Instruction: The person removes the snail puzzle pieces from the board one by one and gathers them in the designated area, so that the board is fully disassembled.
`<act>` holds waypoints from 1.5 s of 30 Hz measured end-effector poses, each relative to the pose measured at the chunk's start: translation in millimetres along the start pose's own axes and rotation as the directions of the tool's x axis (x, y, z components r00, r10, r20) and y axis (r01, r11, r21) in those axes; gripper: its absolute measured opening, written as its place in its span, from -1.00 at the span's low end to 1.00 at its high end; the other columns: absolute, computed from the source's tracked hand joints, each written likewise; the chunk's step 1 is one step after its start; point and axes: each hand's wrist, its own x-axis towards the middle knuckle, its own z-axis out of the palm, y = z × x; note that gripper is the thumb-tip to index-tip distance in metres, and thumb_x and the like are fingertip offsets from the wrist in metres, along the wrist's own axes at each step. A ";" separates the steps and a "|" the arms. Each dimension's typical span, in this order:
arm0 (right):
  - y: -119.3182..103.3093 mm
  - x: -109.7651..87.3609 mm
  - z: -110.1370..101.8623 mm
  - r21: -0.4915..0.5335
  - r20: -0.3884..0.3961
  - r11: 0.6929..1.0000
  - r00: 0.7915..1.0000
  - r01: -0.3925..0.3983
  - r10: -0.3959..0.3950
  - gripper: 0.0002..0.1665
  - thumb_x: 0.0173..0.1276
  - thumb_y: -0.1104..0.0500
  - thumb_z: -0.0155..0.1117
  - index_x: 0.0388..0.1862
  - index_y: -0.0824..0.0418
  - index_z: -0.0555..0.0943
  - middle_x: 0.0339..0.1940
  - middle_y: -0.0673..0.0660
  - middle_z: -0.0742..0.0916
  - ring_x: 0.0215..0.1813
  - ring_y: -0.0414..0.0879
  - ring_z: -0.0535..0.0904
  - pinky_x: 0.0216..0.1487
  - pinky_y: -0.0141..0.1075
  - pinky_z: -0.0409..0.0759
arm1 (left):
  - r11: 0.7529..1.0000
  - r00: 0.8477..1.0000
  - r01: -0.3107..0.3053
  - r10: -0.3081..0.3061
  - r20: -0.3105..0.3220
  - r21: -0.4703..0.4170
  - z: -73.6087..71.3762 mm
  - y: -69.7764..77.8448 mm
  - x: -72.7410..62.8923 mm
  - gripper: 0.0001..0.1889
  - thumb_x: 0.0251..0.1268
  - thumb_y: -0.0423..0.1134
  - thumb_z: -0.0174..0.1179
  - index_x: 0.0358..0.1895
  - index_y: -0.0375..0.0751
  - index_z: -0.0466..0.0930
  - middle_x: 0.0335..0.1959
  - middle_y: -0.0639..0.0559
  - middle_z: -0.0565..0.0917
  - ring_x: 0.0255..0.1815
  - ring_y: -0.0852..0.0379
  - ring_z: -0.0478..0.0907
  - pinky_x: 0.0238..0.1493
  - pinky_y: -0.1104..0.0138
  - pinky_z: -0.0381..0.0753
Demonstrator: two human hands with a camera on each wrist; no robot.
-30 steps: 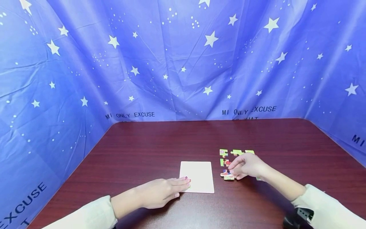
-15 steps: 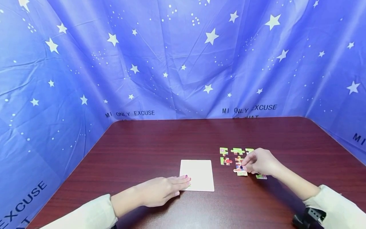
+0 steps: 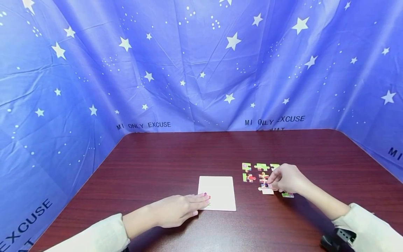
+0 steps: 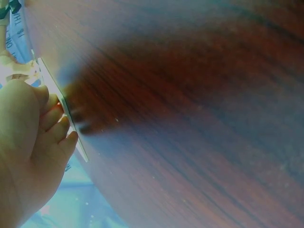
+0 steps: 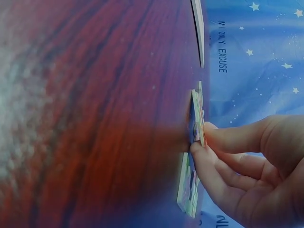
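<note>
In the head view my left hand (image 3: 177, 210) lies with straight fingers on the left edge of a square white board (image 3: 220, 189). A bit of red and green shows at its fingertips. The left wrist view has the fingers of this hand along the board's edge (image 4: 80, 149). My right hand (image 3: 288, 180) pinches a jigsaw puzzle piece (image 3: 267, 191) between thumb and finger. From the right wrist, that piece (image 5: 196, 114) appears edge-on, slightly tilted, close over the table. Other puzzle pieces lie around the right hand, partly hidden by it.
Loose jigsaw pieces lie right of the board: a green one (image 3: 246, 166), another green one (image 3: 261, 167), one with red (image 3: 249, 177) and one near the right wrist (image 3: 288, 195). A dark red wooden table (image 3: 151, 157) carries everything. Behind hangs a blue star-patterned curtain (image 3: 189, 70).
My right hand has moved right with the puzzle piece, from the left end of the front row to the middle, and tilted it slightly since. My left hand has stayed on the board.
</note>
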 end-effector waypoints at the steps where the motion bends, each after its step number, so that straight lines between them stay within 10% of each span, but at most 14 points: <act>1: -0.3 0.0 0.0 -0.004 0.001 1.000 1.000 -0.001 0.001 -0.95 0.02 0.32 0.43 -0.51 0.21 0.71 -0.63 0.01 0.72 -0.67 -0.21 0.53 -0.69 -0.40 0.43 | 1.000 1.000 0.000 0.000 -0.001 0.000 -0.1 0.0 -0.1 -0.54 0.55 -0.21 -0.18 0.44 -0.16 0.25 0.48 -0.03 0.29 0.49 0.11 0.27 0.39 0.24 0.40; 28: -5.0 -3.5 -4.8 -0.074 0.019 0.997 1.000 0.002 -0.001 -0.88 -0.02 0.32 0.51 -0.50 0.25 0.69 -0.61 0.03 0.74 -0.57 -0.21 0.55 -0.57 -0.36 0.49 | 1.000 1.000 -0.001 0.001 -0.001 0.002 0.4 -0.6 1.0 -0.54 0.55 -0.21 -0.17 0.44 -0.17 0.26 0.48 -0.02 0.30 0.48 0.12 0.27 0.41 0.25 0.38; 39: -34.2 -4.6 12.3 -0.049 0.029 0.975 0.976 0.215 -0.214 -0.85 -0.06 0.28 0.54 -0.49 0.22 0.70 -0.53 0.00 0.76 -0.48 -0.26 0.63 -0.45 -0.45 0.57 | 1.000 1.000 0.011 -0.011 0.007 0.001 -1.6 1.3 0.1 -0.54 0.55 -0.21 -0.17 0.44 -0.15 0.26 0.48 -0.02 0.29 0.49 0.11 0.27 0.41 0.24 0.38; 45: -55.1 3.4 29.0 0.045 0.128 0.933 0.924 0.357 -0.360 -0.84 0.01 0.26 0.50 -0.39 0.24 0.72 -0.47 0.02 0.79 -0.44 -0.30 0.67 -0.38 -0.50 0.59 | 1.000 1.000 0.003 -0.003 0.003 0.008 -0.7 0.2 1.4 -0.54 0.55 -0.21 -0.17 0.44 -0.15 0.26 0.47 -0.03 0.30 0.48 0.12 0.27 0.41 0.24 0.39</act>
